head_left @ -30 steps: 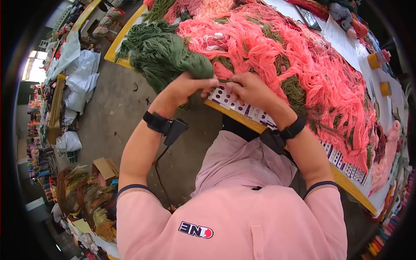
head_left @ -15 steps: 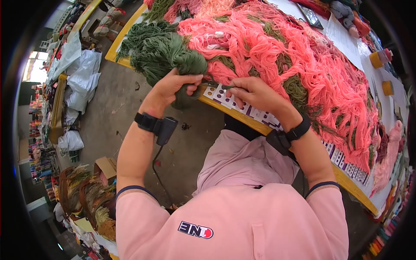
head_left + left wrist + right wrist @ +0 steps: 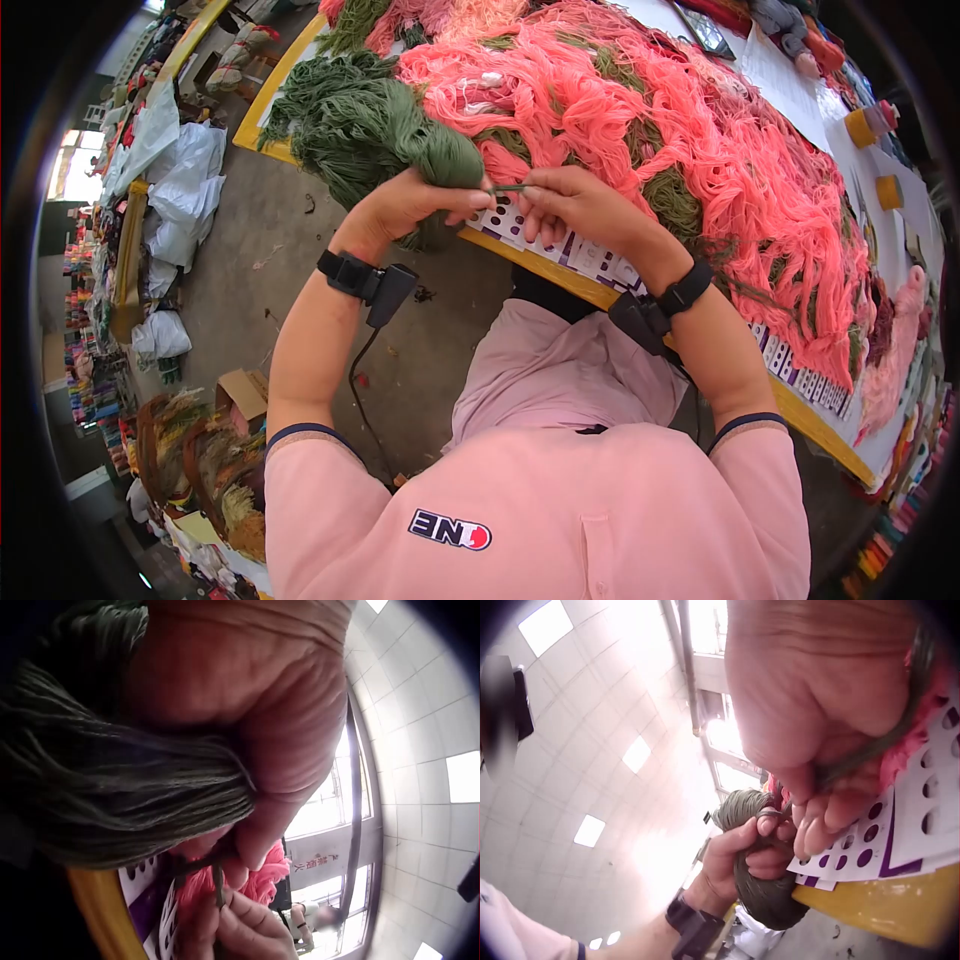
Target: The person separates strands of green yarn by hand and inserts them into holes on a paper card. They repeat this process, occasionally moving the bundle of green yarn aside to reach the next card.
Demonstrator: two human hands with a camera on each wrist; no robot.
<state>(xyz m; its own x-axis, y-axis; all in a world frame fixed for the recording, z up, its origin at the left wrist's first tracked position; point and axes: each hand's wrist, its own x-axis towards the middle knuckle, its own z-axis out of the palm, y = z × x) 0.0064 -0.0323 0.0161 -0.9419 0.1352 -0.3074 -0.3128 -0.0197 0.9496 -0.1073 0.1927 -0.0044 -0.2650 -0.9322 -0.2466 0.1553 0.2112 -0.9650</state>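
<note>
A thick dark green yarn hank lies over the table's left corner, its looped end at the left hand. That hand's thumb and fingers pinch the green strand where it leaves the hank; in the left wrist view the hank fills the space under the palm. Just to the right, the right hand pinches the same thin green strand, which spans the short gap between the hands. In the right wrist view a green strand also runs across the right palm.
Coral pink yarn mixed with olive strands covers much of the table. White cards with holes lie along its yellow edge. Tape rolls stand at the right. White plastic bags and a cardboard box are at the left.
The hands moved slightly apart, then came closer again, with the green strand between them throughout. The hank's looped end shifted toward the left hand's fingertips.
</note>
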